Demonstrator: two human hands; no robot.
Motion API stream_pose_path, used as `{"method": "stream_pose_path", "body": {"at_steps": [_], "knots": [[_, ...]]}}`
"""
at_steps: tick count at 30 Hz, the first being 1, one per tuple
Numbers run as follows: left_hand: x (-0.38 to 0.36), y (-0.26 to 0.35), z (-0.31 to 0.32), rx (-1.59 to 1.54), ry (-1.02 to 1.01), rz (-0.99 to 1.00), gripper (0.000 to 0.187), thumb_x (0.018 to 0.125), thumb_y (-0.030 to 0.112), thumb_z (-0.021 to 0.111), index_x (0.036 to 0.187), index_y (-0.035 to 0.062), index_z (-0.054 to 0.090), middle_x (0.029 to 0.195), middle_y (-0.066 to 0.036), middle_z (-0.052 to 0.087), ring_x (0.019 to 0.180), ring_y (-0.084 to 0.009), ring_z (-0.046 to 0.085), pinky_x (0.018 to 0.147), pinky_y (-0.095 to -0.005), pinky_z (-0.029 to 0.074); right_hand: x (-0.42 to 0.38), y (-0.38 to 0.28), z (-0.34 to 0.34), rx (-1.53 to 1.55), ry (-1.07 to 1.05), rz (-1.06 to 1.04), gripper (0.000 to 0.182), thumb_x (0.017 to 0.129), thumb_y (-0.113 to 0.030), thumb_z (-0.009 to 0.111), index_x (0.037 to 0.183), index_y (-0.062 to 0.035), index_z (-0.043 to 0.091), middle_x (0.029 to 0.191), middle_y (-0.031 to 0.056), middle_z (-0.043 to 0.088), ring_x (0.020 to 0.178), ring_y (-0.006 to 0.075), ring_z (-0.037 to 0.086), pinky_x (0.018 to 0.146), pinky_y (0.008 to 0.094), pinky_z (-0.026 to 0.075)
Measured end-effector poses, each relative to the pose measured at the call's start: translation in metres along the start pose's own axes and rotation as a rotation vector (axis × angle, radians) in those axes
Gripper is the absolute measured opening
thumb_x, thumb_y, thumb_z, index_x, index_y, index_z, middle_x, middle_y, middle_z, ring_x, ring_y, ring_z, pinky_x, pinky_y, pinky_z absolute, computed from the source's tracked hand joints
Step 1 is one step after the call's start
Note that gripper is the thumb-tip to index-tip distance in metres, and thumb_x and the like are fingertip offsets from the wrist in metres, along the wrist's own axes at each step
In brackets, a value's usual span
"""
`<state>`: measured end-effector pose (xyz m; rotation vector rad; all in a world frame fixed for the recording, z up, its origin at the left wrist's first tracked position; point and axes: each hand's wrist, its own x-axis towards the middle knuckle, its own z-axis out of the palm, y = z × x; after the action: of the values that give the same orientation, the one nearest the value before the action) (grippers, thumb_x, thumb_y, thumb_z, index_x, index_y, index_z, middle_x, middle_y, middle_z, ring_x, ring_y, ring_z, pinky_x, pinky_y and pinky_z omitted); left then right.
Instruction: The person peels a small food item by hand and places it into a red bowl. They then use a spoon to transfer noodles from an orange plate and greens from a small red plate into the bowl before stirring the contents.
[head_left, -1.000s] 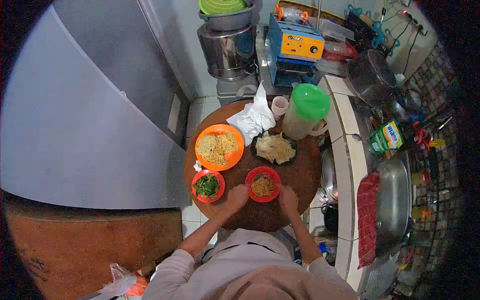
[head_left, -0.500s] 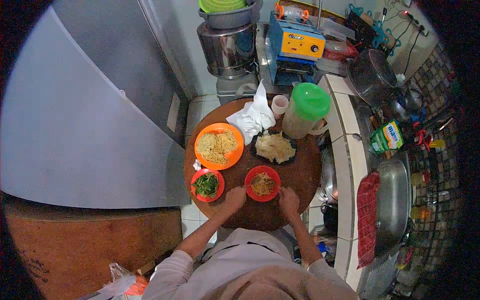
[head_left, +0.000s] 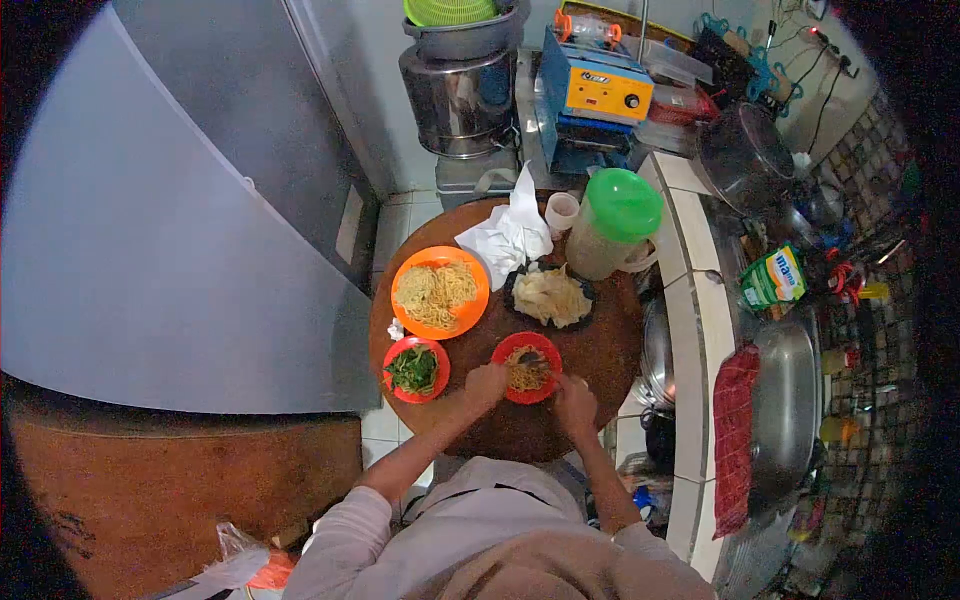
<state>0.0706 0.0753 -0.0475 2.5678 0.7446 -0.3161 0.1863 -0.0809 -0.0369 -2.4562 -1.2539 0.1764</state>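
Observation:
A red bowl (head_left: pixel 498 362) of noodles stands near the front of the round table. My right hand (head_left: pixel 575 405) is closed at the bowl's right rim, on what looks like a spoon (head_left: pixel 533 360) whose dark head lies in the noodles (head_left: pixel 526 381). At the left rim, my left hand (head_left: pixel 486 385) is also closed; what it grips is too small to make out. To the left sits a red plate of green leaves (head_left: pixel 412 370). Behind it is an orange plate (head_left: pixel 480 312) of noodles, and a dark dish holds pale crackers or chips (head_left: pixel 550 296).
Crumpled white paper (head_left: pixel 505 235), a cup (head_left: pixel 561 212) and a green-lidded pitcher (head_left: pixel 618 222) stand along the back of the wooden table (head_left: pixel 470 432). A tiled counter (head_left: pixel 690 370) with a sink (head_left: pixel 785 420) and a red cloth (head_left: pixel 734 440) runs along the right.
My left hand has moved slightly up and right, closer over the bowl's rim. The spoon head now shows nearer the bowl's middle. My right hand has shifted only a little.

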Motion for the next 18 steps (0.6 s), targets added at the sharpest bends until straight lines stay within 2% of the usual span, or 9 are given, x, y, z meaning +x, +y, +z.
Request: {"method": "stream_pose_path", "body": {"at_steps": [2,4,7,9,12,16,18], "knots": [[0.006,0.001,0.007,0.045,-0.031,0.031,0.018,0.074,0.012,0.044,0.082,0.002,0.056,0.072,-0.015,0.058,0.067,-0.0282,0.06,0.053,-0.0392,0.049,-0.005,-0.002,0.001,-0.012,-0.009,0.02,0.02,0.075,-0.014,0.049,0.093,-0.0135,0.057,0.077,0.0142,0.051,0.068,0.0309,0.053,0.058,0.0397,0.045],[0.0,0.008,-0.004,0.099,0.07,0.028,0.016,0.073,0.011,0.046,0.074,0.0025,0.059,0.069,-0.014,0.059,0.066,-0.0264,0.06,0.053,-0.0376,0.049,-0.013,0.002,0.005,-0.019,-0.019,0.042,0.02,0.075,-0.014,0.048,0.094,-0.0139,0.056,0.076,0.0139,0.05,0.068,0.0311,0.053,0.057,0.0402,0.045],[0.005,0.003,-0.005,0.148,0.007,0.064,0.016,0.074,0.012,0.046,0.073,0.003,0.06,0.07,-0.013,0.059,0.065,-0.026,0.06,0.052,-0.0374,0.049,-0.021,0.004,0.008,-0.028,0.067,-0.004,0.021,0.075,-0.013,0.047,0.095,-0.0134,0.055,0.075,0.0138,0.05,0.067,0.0316,0.053,0.057,0.0406,0.045],[0.011,-0.001,0.003,0.145,0.016,0.033,0.016,0.074,0.012,0.046,0.074,0.003,0.059,0.071,-0.013,0.059,0.066,-0.026,0.06,0.052,-0.0374,0.049,-0.022,0.0,0.002,0.007,-0.061,0.045,0.021,0.076,-0.013,0.046,0.094,-0.0115,0.056,0.075,0.0137,0.05,0.068,0.0319,0.053,0.059,0.0403,0.045],[0.013,-0.008,0.007,0.116,0.03,-0.025,0.017,0.074,0.013,0.046,0.074,0.0031,0.059,0.072,-0.014,0.059,0.068,-0.0259,0.06,0.053,-0.0372,0.049,-0.022,-0.005,-0.003,-0.018,-0.128,0.073,0.021,0.075,-0.013,0.047,0.094,-0.0102,0.056,0.075,0.0136,0.051,0.071,0.0316,0.053,0.06,0.0398,0.045],[0.007,-0.011,-0.001,0.069,0.017,-0.006,0.017,0.075,0.014,0.044,0.075,0.0036,0.058,0.073,-0.015,0.059,0.07,-0.0265,0.06,0.054,-0.0374,0.049,-0.011,0.002,-0.016,0.019,-0.106,0.012,0.021,0.075,-0.014,0.047,0.094,-0.012,0.057,0.077,0.0134,0.051,0.072,0.0313,0.053,0.062,0.0392,0.044],[-0.001,-0.013,-0.002,0.063,0.053,-0.008,0.017,0.075,0.014,0.043,0.076,0.0035,0.057,0.073,-0.016,0.059,0.069,-0.0271,0.059,0.055,-0.038,0.049,-0.005,0.006,-0.015,0.044,-0.022,0.051,0.021,0.076,-0.015,0.048,0.094,-0.0138,0.057,0.079,0.0132,0.052,0.072,0.0315,0.053,0.062,0.0389,0.044]]}}
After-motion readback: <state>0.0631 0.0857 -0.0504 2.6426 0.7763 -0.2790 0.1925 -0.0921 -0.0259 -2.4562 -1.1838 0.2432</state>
